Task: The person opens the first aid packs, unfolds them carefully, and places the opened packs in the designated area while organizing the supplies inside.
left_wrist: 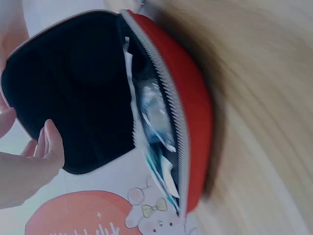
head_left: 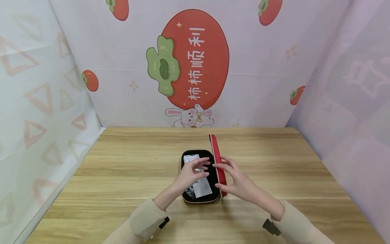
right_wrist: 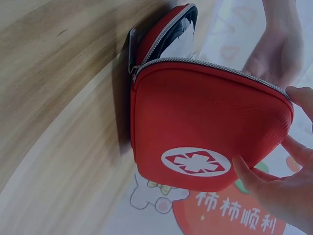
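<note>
A red zippered first-aid case (head_left: 186, 200) stands unzipped on the table, its black-lined base holding white packets (head_left: 202, 188) and clear plastic-wrapped items (left_wrist: 155, 110). Its lid (right_wrist: 205, 117) is raised nearly upright on the right side, with a white oval badge on the outside. My right hand (head_left: 239, 179) grips the lid, thumb and fingertips at its free edge and outer face. Over the base hovers my left hand (head_left: 189, 174), fingers loosely curved and apart, with nothing between them. It hides part of the packets in the head view.
The case sits mid-way on a wood-grain table (head_left: 131, 169). Behind it hangs a white backdrop (head_left: 262, 67) printed with persimmons and a rabbit, and pale cloth panels stand at both sides. A metal zipper pull (right_wrist: 131, 51) hangs at the case's corner.
</note>
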A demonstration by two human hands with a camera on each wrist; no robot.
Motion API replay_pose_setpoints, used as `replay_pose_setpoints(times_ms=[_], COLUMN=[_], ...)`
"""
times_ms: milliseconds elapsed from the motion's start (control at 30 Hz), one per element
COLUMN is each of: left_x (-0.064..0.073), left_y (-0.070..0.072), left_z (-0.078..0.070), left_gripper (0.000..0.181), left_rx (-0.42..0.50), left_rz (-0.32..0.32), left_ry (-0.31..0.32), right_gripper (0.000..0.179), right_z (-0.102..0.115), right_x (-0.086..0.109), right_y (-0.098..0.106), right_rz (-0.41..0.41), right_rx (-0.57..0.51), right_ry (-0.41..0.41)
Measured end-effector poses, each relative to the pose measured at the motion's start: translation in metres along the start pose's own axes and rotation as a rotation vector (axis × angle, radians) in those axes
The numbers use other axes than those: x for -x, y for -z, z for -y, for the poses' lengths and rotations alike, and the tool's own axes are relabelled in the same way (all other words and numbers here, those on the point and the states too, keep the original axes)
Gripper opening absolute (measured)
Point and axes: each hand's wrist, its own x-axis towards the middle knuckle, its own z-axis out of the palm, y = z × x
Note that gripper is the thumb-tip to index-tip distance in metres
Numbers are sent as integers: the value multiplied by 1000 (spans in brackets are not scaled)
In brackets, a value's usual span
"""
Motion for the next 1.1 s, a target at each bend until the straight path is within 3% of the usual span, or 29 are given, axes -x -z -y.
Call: replay_pose_setpoints(times_ms=[100, 367, 533, 700, 967, 1100], left_x=[3, 13, 21, 28, 34, 33], left_y=[6, 25, 32, 35, 38, 38], left_z=[8, 28, 34, 40, 47, 51], left_gripper=[43, 39, 38, 38, 49, 52], left_rx=[-38, -142, -189, -226, -277, -216], left_rz=[-19, -137, -233, -298, -302, -277], left_ry=[-9, 48, 90, 127, 192, 259], right_gripper=[54, 49, 47, 42, 37, 37], right_z=[-2, -10, -15, -20, -29, -36], right_x=[3, 13, 18, 23, 31, 35], right_y=[4, 14, 19, 21, 25, 26], right_rz=[-14, -59, -60, -104, -174, -202], right_rx=[-14, -23, -83, -163, -163, -185], right_ry=[-11, -39, -99, -72, -65, -66])
